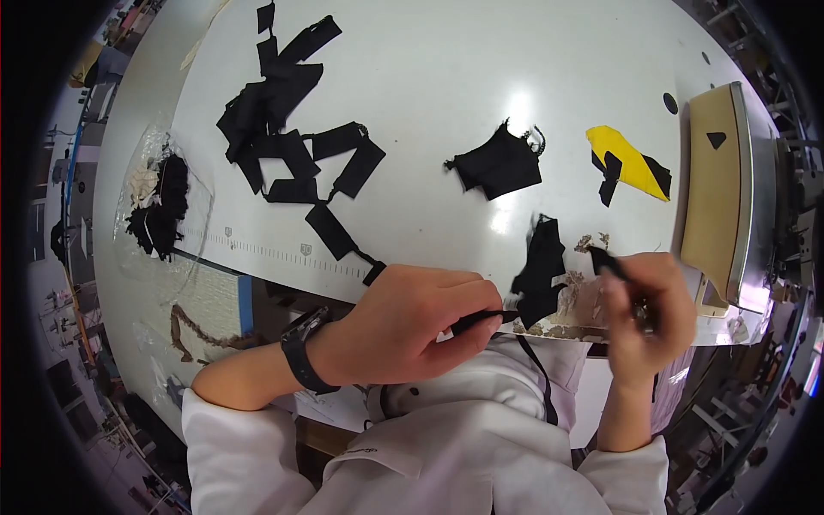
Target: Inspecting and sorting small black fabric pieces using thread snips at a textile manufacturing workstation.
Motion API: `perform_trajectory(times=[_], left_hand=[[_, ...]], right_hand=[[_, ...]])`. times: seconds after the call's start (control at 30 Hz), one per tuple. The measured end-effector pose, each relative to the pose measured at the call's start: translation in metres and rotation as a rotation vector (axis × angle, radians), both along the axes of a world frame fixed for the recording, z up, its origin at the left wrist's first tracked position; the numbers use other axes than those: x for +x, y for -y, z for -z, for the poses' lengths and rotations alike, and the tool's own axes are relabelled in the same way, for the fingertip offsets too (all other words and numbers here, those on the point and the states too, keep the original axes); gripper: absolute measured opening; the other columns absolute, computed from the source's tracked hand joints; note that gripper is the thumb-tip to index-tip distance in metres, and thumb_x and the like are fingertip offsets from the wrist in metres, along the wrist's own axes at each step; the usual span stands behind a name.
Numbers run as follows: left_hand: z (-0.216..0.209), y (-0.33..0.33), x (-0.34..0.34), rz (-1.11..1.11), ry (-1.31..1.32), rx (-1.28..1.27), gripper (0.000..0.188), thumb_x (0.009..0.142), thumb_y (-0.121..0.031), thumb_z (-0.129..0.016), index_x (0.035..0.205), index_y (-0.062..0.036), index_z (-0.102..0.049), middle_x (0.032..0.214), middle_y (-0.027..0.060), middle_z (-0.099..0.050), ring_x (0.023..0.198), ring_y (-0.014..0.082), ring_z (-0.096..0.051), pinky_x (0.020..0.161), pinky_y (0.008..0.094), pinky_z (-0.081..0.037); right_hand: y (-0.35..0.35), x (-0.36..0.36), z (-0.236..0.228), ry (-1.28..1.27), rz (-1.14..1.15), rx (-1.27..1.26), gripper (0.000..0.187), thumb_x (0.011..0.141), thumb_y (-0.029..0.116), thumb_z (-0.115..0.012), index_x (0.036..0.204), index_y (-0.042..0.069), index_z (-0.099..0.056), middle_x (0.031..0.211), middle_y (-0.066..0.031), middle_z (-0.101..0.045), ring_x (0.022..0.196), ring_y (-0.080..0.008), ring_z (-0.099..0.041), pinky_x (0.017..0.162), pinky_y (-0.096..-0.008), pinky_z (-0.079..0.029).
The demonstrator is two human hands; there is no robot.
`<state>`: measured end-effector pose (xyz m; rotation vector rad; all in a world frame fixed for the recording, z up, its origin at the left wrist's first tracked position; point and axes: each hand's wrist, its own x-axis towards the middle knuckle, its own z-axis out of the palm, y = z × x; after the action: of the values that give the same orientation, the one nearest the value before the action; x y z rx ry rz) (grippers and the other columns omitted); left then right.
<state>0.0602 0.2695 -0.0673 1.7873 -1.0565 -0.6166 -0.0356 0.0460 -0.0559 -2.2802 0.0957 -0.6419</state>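
My left hand (421, 322), with a watch on its wrist, is closed in a pinch on a black fabric strip (470, 321). The strip's thin end reaches right to a cut black fabric piece (541, 266) at the table's near edge. Over that edge, further right, my right hand (648, 309) is closed and smeared by motion. A small dark pointed piece (606, 261) sticks out from its fingertips; its kind is unclear. A chain of black fabric pieces (296, 154) runs from the far left toward my left hand, joined end to end.
On the white table (412, 112) lie a black fabric piece (499, 163) and a yellow piece with black scraps (631, 161). A beige machine housing (714, 172) stands at the right. At the left is a clear plastic bag (190, 206) of black and cream scraps.
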Motion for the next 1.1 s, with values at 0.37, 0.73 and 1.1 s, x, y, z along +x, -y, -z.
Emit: perform_trajectory(times=[0.37, 0.73, 1.1], left_hand=[[0.013, 0.000, -0.008, 0.160, 0.316, -0.203, 0.013, 0.078, -0.010, -0.073, 0.087, -0.0091, -0.064, 0.084, 0.0013, -0.062, 0.064, 0.0174, -0.059, 0.052, 0.0309, -0.046], [0.017, -0.003, -0.003, 0.116, 0.248, -0.214, 0.010, 0.079, -0.008, -0.069, 0.084, -0.0058, -0.061, 0.090, 0.0040, -0.061, 0.072, 0.0225, -0.061, 0.057, 0.0321, -0.048], [0.012, -0.001, -0.001, -0.074, 0.148, -0.195, 0.007, 0.082, -0.003, -0.067, 0.087, -0.0023, -0.061, 0.085, 0.0077, -0.060, 0.069, 0.0247, -0.060, 0.059, 0.0342, -0.049]], right_hand=[[-0.004, 0.024, -0.013, -0.535, -0.105, 0.119, 0.032, 0.072, 0.004, -0.081, 0.096, -0.001, -0.062, 0.082, -0.0058, -0.057, 0.058, -0.0141, -0.048, 0.054, -0.0272, -0.041], [-0.003, 0.047, -0.020, -0.705, -0.211, 0.234, 0.041, 0.068, -0.007, -0.073, 0.106, 0.005, -0.060, 0.088, -0.0069, -0.055, 0.063, -0.0161, -0.052, 0.057, -0.0298, -0.043], [-0.010, 0.068, 0.007, -0.434, 0.014, 0.336, 0.021, 0.079, 0.005, -0.076, 0.088, 0.000, -0.059, 0.068, 0.0004, -0.051, 0.056, -0.0042, -0.044, 0.050, -0.0223, -0.034]])
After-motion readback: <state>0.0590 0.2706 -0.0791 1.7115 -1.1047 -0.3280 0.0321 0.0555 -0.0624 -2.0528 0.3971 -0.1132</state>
